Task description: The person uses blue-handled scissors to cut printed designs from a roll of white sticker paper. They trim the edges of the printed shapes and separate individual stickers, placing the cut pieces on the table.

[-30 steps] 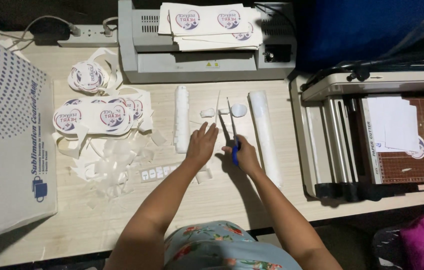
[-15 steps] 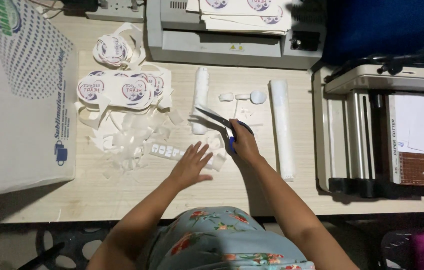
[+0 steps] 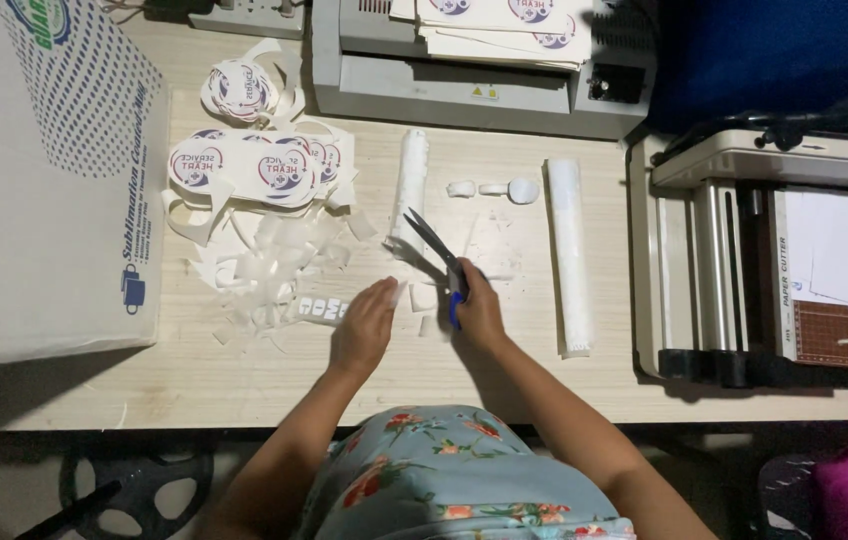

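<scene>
A pale wooden worktable [image 3: 244, 385] fills the view, crowded at twelve o'clock by a grey laminating machine [image 3: 464, 85] and at three o'clock by a white and black paper cutter [image 3: 744, 260]; the right hand [image 3: 479, 315] is curled shut around the blue handle of a pair of steel scissors [image 3: 439, 262], whose blades stand parted and point toward eleven o'clock; the left hand [image 3: 364, 330] lies flat and open on a small white paper piece [image 3: 422, 298] just beside the scissors. White paper offcuts [image 3: 264, 265] and round printed stickers [image 3: 244, 170] lie at ten o'clock. Trimming seems in hand; the next cut, I judge, calls for lifting the piece between the open blades.
</scene>
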